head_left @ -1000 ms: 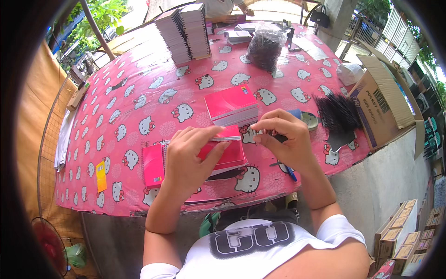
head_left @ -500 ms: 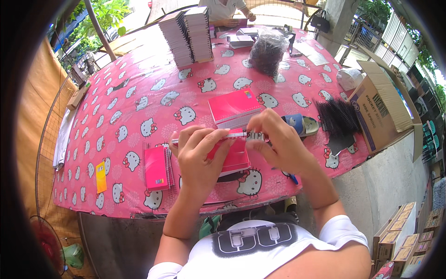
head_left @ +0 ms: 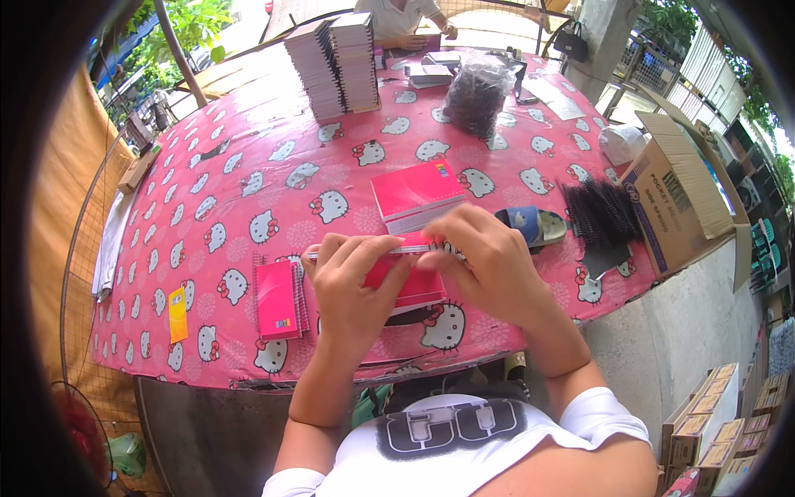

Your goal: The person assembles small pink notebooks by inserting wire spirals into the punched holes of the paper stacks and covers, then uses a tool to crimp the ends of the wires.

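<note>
My left hand (head_left: 352,273) grips a thin pink notebook (head_left: 411,248), held edge-on above the table. The fingers of my right hand (head_left: 493,269) are closed at its right end, pinching a dark spiral binding (head_left: 448,248) that they partly hide. Below both hands lies a pile of pink notebooks (head_left: 424,286). A second pink stack (head_left: 418,190), with punched holes along its near edge, sits just beyond. Left of my left hand rests a small pile of spiral-bound pink notebooks (head_left: 277,302).
A blue slipper (head_left: 522,222), black spiral bindings (head_left: 598,214) and an open cardboard box (head_left: 675,195) lie to the right. A yellow notebook (head_left: 178,315) is at left. Tall notebook stacks (head_left: 331,70) and a plastic bag of dark items (head_left: 478,95) stand farther back, near another person (head_left: 406,21).
My right hand has shifted slightly left along the notebook, its fingers now closer to my left hand. My left hand keeps its hold in nearly the same place.
</note>
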Demonstrator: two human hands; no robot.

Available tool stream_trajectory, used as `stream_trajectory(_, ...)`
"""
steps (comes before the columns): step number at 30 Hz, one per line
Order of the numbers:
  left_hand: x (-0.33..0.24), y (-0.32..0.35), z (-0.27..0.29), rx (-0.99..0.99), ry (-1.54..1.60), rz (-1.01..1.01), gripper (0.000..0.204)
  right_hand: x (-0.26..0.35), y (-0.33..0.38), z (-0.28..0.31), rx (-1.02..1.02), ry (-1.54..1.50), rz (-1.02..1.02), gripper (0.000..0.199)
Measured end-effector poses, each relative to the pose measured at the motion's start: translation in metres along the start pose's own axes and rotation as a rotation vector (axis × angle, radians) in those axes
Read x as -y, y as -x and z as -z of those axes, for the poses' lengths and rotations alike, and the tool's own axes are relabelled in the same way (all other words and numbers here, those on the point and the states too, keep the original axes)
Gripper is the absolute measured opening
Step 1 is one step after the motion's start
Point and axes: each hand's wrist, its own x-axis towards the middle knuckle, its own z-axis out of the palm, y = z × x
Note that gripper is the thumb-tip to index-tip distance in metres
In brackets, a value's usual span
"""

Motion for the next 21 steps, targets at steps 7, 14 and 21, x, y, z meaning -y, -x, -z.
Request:
stream_trajectory(7,0.004,0.002,0.006,0.018,0.040,0.004,0.022,-0.044,0.003,0.024,-0.017,-0.108,-0.239,0.027)
stream_trajectory(14,-0.002,-0.005,0.001,0.036,0.080,-0.028,0.025,-0.194,0.112,0.039,0.239,0.397,-0.623,0.083)
stream_trajectory(21,-0.002,-0.003,-0.007,0.031,0.118,0.010,0.026,-0.171,0.045,0.039,-0.226,0.078,-0.347,0.074)
